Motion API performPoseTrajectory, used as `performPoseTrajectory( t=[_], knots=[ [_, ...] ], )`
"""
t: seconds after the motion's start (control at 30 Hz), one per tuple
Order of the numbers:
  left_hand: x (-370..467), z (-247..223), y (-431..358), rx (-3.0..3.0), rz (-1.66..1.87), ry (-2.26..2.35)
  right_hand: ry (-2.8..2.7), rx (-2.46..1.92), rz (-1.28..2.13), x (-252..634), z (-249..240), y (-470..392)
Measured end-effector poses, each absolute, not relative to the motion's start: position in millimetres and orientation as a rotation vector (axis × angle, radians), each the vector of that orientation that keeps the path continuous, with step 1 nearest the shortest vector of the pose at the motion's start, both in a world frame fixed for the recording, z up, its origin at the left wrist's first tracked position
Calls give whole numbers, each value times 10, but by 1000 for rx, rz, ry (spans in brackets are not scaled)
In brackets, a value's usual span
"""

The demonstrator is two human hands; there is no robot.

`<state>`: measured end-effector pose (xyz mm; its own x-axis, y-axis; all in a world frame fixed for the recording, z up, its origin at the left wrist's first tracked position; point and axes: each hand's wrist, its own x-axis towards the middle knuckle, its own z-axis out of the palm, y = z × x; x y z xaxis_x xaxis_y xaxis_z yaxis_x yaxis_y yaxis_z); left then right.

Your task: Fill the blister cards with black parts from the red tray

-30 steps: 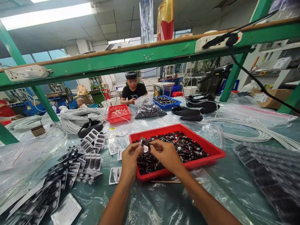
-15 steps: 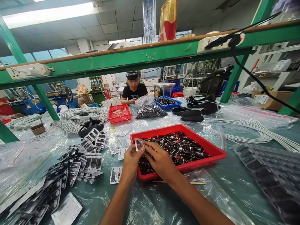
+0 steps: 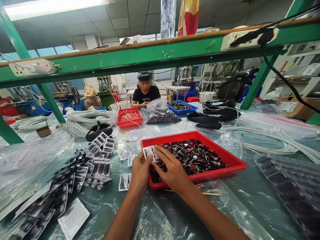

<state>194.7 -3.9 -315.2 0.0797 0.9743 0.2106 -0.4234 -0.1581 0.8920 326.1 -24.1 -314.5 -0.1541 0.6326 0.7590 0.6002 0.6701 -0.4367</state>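
Observation:
My left hand pinches the lower left edge of a small white-and-clear blister card. On its right side, the fingers of my right hand close on the same card. Both hands are over the near left corner of a red tray full of small black pieces. More small cards like it, such as one flat card, lie on the plastic sheet left of the tray.
Stacked blister packs with black pieces spread at the left. A wooden stick lies before the tray. Clear packaging is at the right. Coiled white cables lie behind; a green shelf beam crosses above. Across sits another person.
The blister card has turned to show more of its face toward me. My right fingers have shifted on its right edge. The whole view has swung slightly.

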Motion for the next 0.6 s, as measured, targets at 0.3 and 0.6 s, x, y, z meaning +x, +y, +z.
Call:
performPoseTrajectory(
  t=[0.3, 0.6],
  knots=[
    [1885, -3127, -18, 1422, 1422, 907, -1703, -1050, 510, 3400, -3011, -196],
    [1830, -3192, 44, 1415, 1581, 1220, -1767, -1219, 293, 3568, -3050, -125]
  ],
)
